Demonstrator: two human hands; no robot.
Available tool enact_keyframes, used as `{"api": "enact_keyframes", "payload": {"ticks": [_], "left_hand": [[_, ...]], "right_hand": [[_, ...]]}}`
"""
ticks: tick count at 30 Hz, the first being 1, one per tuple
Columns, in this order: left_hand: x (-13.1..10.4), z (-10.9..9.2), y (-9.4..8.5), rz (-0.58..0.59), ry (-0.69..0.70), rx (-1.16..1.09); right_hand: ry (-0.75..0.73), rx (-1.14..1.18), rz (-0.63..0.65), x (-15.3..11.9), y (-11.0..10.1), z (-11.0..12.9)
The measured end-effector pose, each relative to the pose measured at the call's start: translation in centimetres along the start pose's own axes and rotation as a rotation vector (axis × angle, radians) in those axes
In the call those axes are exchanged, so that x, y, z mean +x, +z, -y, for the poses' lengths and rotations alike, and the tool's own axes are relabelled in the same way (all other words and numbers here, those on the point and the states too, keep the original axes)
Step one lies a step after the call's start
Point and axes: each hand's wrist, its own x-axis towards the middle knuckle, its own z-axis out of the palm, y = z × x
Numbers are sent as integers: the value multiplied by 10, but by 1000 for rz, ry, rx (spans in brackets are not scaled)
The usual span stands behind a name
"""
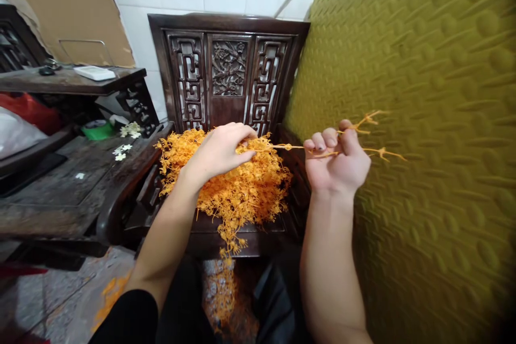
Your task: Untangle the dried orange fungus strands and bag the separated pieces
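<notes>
A big heap of orange plastic branching stems (237, 188) lies on the seat of a dark carved wooden chair (229, 110), some hanging over its front edge. My left hand (220, 148) is above the heap, fingers curled round the end of a thin orange stem (288, 147) at the heap's edge; its fingertips are partly hidden. To the right of the heap, my right hand (336, 156) is closed on the same stem, which runs taut between both hands. Forked orange tips stick out past its far side.
A green-yellow textured foam mat (423, 91) stands upright close on the right. At left, a dark wooden table (52, 188) bears a green tape roll (98, 129) and small white flower pieces (121, 151). A white device (94, 72) lies on a raised shelf. More orange pieces (108, 295) lie below.
</notes>
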Motion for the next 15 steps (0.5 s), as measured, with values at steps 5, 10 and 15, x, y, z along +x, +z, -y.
{"api": "enact_keyframes", "payload": {"ticks": [5,10,15], "left_hand": [[0,1,4,32,-40,-26],[-3,-3,-3,35,-108,79],[-5,-8,-7,98,-208,327]], "right_hand": [[-3,-27,-7,2,-3,0],[-98,-434,-157,2,-8,-10],[-626,-844,-169,-23,-3,-4]]}}
